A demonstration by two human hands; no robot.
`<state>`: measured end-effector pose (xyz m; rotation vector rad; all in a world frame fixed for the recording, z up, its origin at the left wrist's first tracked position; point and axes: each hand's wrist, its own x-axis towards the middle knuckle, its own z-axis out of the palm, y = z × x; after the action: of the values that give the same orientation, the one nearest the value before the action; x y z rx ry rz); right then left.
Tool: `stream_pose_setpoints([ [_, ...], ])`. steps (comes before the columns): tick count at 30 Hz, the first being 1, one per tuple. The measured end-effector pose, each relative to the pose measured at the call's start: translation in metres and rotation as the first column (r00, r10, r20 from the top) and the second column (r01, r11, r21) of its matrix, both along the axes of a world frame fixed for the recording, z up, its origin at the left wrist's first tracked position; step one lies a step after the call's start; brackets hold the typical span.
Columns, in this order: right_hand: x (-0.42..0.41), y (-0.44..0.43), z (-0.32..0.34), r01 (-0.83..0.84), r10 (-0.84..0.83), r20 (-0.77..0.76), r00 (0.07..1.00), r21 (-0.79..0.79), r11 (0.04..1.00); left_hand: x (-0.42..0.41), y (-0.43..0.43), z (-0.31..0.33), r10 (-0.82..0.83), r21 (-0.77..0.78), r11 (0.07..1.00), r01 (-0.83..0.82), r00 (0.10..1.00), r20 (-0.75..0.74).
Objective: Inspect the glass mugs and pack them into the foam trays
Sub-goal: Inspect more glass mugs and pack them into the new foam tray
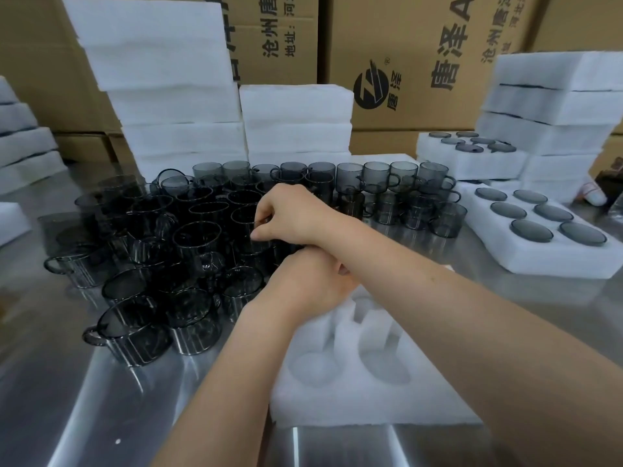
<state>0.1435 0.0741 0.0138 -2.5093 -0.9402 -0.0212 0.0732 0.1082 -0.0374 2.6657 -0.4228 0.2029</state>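
The right hand (289,214) pinched a mug (243,239) by its rim; glass likely felt slippery and breakable. The left hand's (308,286) fingers were hidden.

You are looking at dozens of smoky grey glass mugs (202,237) standing upright and crowding the surface from its left side to the middle. An empty white foam tray (337,392) is lying at the near edge, and a filled foam tray (539,261) is sitting toward the right edge, showing six grey rounds.
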Motion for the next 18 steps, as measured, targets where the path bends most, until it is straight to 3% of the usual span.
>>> stream_pose_setpoints([
  [3, -0.004, -0.017, 0.010, 0.032, -0.032, -0.002, 0.999, 0.170, 0.985, 0.004, -0.001, 0.000, 0.002, -0.190, 0.982, 0.004, 1.000, 0.031],
  [6, -0.007, -0.046, 0.020, 0.101, -0.103, -0.018, 0.995, 0.404, 0.909, 0.003, -0.002, 0.003, 0.158, -0.270, 0.955, -0.120, 0.980, 0.124],
  [8, -0.008, -0.069, 0.022, 0.154, -0.134, -0.075, 0.988, 0.540, 0.828, 0.001, -0.001, 0.005, 0.297, -0.377, 0.907, -0.186, 0.918, 0.262],
  [12, -0.018, -0.109, 0.015, 0.205, -0.164, -0.125, 0.979, 0.647, 0.734, 0.001, 0.000, 0.007, 0.471, -0.619, 0.777, -0.120, 0.762, 0.443],
  [16, -0.030, -0.125, -0.001, 0.224, -0.094, -0.221, 0.971, 0.692, 0.687, 0.006, -0.002, 0.004, 0.299, -0.669, 0.742, -0.032, 0.910, 0.287],
  [18, -0.035, -0.125, -0.009, 0.206, -0.070, -0.224, 0.972, 0.667, 0.716, 0.006, -0.004, 0.003, 0.191, -0.676, 0.737, 0.015, 0.955, 0.229],
])
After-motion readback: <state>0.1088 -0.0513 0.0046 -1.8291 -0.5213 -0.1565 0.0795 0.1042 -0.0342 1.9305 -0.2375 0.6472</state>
